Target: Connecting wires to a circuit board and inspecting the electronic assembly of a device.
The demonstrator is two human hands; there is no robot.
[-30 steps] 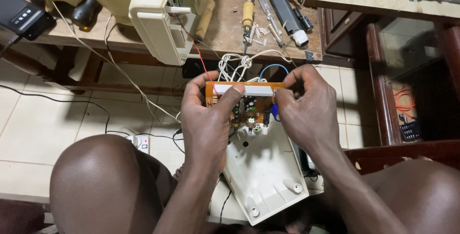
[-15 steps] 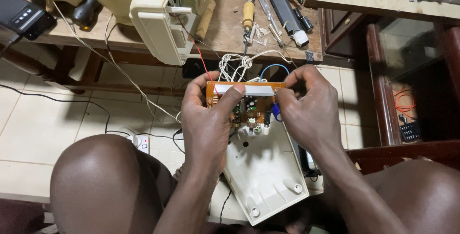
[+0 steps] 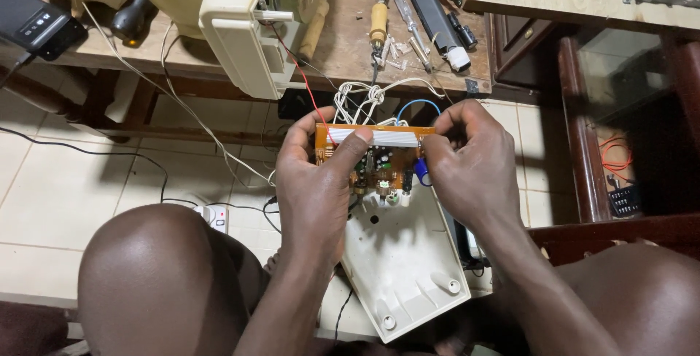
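Got the board (image 3: 375,159) pinched between both hands mid-frame: my left hand (image 3: 317,181) clamps its left end, thumb over the face, my right hand (image 3: 470,166) grips the right end. Long axis runs left-right, component side up. Orange, silver heatsink along the top, over the white cover (image 3: 405,268).

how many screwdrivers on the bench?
2 that read clearly: a yellow-handled screwdriver at bench centre, and a wooden-handled screwdriver left of it, beside the cream appliance. Others may hide among the tools.
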